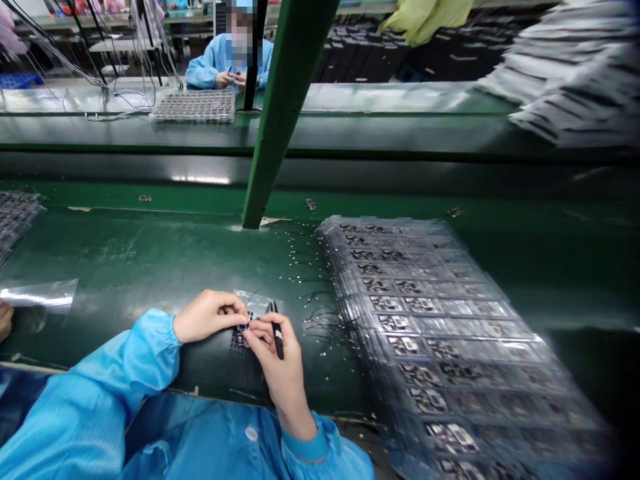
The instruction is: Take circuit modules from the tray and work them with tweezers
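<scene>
My left hand (210,316) pinches a small circuit board (243,335) between thumb and fingertips, just above the green bench. My right hand (280,350) is closed around black tweezers (278,337), which point up and away from me. The thumb and fingertips of this hand also touch the board's right side, covering part of it. Under both hands lies a clear sheet with dark rectangular pieces (239,363) on it. A thin dark wire (254,294) sticks up beyond my left fingertips; where it ends is hidden.
Stacked clear trays (480,327) holding circuit boards fill the right side. Thin black wires (320,317) and tiny bits lie beside them. A green post (280,113) rises ahead. Another person's hand (5,320) shows at the left edge, near clear film (45,297). A co-worker (210,63) sits across.
</scene>
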Demonstrator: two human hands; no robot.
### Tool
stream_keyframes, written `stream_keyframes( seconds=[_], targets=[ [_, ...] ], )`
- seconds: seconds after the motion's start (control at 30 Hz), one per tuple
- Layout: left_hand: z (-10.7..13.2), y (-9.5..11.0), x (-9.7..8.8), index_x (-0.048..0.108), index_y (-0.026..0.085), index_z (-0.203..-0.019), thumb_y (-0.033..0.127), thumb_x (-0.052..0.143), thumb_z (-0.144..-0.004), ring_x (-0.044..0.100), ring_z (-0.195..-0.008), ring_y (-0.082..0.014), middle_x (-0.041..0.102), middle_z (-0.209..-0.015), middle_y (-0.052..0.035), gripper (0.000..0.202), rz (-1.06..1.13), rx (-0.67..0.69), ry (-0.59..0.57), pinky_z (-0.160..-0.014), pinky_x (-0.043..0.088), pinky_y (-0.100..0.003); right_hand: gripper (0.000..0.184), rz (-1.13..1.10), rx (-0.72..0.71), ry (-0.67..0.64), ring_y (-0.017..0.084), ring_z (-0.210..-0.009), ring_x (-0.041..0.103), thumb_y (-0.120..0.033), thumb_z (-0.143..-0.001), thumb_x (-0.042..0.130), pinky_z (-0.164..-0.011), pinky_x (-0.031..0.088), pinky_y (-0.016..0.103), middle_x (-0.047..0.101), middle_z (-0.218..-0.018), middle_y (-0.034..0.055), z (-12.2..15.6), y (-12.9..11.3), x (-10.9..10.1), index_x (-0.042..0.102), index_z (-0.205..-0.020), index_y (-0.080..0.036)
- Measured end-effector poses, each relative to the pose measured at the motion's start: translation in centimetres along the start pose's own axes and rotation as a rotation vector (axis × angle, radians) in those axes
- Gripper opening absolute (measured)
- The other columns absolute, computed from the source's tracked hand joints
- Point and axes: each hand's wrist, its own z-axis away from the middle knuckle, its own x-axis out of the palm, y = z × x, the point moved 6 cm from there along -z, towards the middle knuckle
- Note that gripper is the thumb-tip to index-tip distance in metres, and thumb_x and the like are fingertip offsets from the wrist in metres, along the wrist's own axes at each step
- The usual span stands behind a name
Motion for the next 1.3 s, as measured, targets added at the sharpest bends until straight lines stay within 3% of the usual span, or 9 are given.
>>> stream_keyframes(
  seconds=[0.3, 0.53, 0.77, 1.03, 1.3],
  targets=[
    [0.3, 0.1, -0.1, 0.066, 0.016, -0.077, 0.025, 0.061, -0.081, 0.055, -0.060, -0.0090, 0.065, -0.069, 0.0022, 0.012, -0.124, 0.037, 0.084, -0.060, 0.041, -0.018, 0.033, -0.002, -0.010, -0.011, 0.010, -0.073, 0.063, -0.028, -0.072, 0.072, -0.067, 0.053, 0.018, 0.063, -0.082, 0.0002, 0.2, 0.0, 0.2, 0.047, -0.092, -0.019],
    [0.4, 0.4, -0.1, 0.066, 0.016, -0.078, 0.024, 0.061, -0.082, 0.056, -0.060, -0.0089, 0.065, -0.070, 0.0018, 0.011, -0.150, 0.085, 0.076, -0.060, 0.041, -0.018, 0.035, -0.029, 0.020, -0.021, 0.011, -0.066, 0.063, -0.033, -0.073, 0.070, -0.065, 0.052, 0.021, 0.063, -0.075, -0.0016, 0.0, 0.0, 0.1, 0.046, -0.094, -0.020],
    [0.6, 0.8, 0.3, 0.066, 0.016, -0.078, 0.024, 0.061, -0.082, 0.057, -0.061, -0.0090, 0.066, -0.072, 0.0006, 0.011, -0.173, 0.123, 0.074, -0.060, 0.042, -0.017, 0.029, 0.014, -0.059, -0.013, 0.009, -0.062, 0.061, -0.028, -0.076, 0.065, -0.062, 0.050, 0.019, 0.060, -0.068, -0.0039, -0.3, -0.3, 0.3, 0.043, -0.093, -0.020],
    [0.5, 0.2, 0.3, 0.067, 0.016, -0.077, 0.025, 0.061, -0.080, 0.055, -0.056, -0.0080, 0.064, -0.064, 0.0024, 0.011, -0.124, 0.030, 0.137, -0.056, 0.043, -0.016, 0.025, 0.113, -0.181, 0.068, 0.009, -0.067, 0.063, -0.026, -0.078, 0.062, -0.064, 0.052, 0.018, 0.061, -0.073, -0.0020, 0.2, -1.0, -0.1, 0.043, -0.093, -0.019],
    [0.5, -0.1, 1.0, 0.065, 0.015, -0.073, 0.029, 0.058, -0.080, 0.054, -0.058, -0.0090, 0.063, -0.064, 0.0017, 0.017, -0.101, -0.030, 0.088, -0.055, 0.041, -0.017, 0.024, 0.194, -0.197, 0.063, 0.011, -0.067, 0.064, -0.027, -0.079, 0.062, -0.066, 0.055, 0.020, 0.063, -0.076, 0.0001, 0.3, -1.1, -0.1, 0.044, -0.094, -0.019]
  ],
)
